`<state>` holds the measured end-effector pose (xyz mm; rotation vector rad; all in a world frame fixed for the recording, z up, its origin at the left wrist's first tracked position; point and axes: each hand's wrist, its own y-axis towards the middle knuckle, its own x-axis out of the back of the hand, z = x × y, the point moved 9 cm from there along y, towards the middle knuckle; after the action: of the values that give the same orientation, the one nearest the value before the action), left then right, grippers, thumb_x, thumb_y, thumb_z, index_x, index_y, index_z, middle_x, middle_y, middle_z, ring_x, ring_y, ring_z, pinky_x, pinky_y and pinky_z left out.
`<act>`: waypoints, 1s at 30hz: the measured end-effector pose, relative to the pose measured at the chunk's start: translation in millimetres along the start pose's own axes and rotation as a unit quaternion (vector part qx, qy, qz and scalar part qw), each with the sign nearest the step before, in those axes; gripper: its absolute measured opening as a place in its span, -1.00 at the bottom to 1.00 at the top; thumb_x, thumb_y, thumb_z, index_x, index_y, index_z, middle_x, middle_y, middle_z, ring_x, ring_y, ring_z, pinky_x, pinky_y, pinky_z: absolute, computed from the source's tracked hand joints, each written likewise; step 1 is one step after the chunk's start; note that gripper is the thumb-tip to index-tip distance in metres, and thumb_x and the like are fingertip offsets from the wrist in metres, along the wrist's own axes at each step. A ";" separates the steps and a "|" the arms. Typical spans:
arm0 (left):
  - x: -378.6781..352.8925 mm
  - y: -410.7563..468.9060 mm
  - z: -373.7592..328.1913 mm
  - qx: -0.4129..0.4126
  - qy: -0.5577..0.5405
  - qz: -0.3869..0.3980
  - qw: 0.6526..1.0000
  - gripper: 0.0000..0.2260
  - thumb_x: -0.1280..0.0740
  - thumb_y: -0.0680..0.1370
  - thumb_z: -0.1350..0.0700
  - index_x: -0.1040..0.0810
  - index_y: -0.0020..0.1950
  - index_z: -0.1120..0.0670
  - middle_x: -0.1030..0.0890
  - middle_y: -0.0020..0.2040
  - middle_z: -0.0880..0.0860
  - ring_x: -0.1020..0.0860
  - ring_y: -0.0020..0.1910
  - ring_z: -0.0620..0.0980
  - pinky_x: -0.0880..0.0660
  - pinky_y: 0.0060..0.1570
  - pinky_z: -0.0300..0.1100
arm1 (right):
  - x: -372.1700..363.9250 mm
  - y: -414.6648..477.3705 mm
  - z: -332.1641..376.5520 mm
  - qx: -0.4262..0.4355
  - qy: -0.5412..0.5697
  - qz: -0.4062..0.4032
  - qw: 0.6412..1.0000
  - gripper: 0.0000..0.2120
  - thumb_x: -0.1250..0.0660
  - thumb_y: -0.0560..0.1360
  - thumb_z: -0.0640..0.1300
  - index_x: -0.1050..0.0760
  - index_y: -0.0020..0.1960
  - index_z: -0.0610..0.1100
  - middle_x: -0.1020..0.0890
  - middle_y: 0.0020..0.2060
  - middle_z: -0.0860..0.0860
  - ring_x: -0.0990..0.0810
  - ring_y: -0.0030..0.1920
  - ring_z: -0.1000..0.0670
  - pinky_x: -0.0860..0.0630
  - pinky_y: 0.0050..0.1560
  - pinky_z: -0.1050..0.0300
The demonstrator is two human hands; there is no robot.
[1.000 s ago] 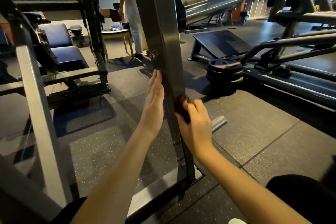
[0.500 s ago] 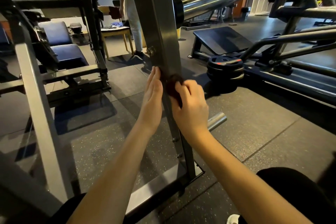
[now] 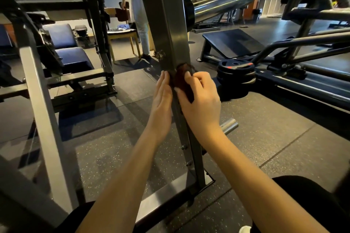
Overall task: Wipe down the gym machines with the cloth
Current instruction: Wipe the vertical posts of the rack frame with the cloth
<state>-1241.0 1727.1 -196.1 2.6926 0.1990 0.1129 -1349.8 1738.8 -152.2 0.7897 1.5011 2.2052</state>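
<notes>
The left hand [image 3: 162, 96] lies flat, fingers straight, on the side of the metal post [image 3: 170, 24], likely to steady the person. At its 3 o'clock, the right hand [image 3: 200, 104] curls round the dark cloth [image 3: 182, 81] and pushes it onto the post to rub it clean. Farther off, at 2 o'clock, weight plates [image 3: 235, 73] sit stacked.

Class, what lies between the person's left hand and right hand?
In the head view, the machine's slanted steel post: the left hand lies flat against it, the right hand holds the dark cloth on it.
</notes>
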 end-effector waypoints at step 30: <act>-0.4 -34.1 83.5 0.165 0.057 -0.008 0.985 -0.60 0.02 0.66 -0.13 -0.33 0.46 -0.09 -0.38 0.42 -0.05 -0.35 0.40 -0.06 -0.25 0.41 -0.06 | -33.7 -109.8 -64.4 -0.076 0.047 0.127 0.988 -0.69 -0.28 0.53 -0.14 -0.44 0.23 -0.22 -0.48 0.11 -0.16 -0.54 0.04 -0.13 -0.60 -0.10 -0.04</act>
<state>-1236.3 1722.7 -286.1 3.0157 0.2988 0.2506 -1365.7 1713.4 -280.4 0.8804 1.3159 2.5420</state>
